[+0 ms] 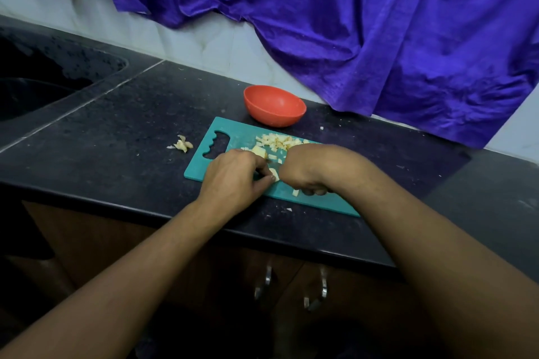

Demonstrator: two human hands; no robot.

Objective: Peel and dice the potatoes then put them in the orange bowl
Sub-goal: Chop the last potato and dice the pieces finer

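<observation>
Pinching potato piece [273, 174]: left hand [233, 178] | right hand [306, 169] fisted, contents unclear | one bowl [274, 106]

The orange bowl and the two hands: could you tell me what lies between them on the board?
In the head view, a heap of diced potato lies on the teal cutting board, between the orange bowl and the left hand and right hand.

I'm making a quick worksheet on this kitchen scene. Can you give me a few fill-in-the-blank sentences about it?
1. The diced potato lies on a ____ cutting board.
2. The orange bowl holds ____ potato so far.
3. The peels lie on the counter, on the side of the board's ____.
4. The left hand pinches a potato piece beside the ____ hand.

Missing words: teal; no; handle; right
</observation>
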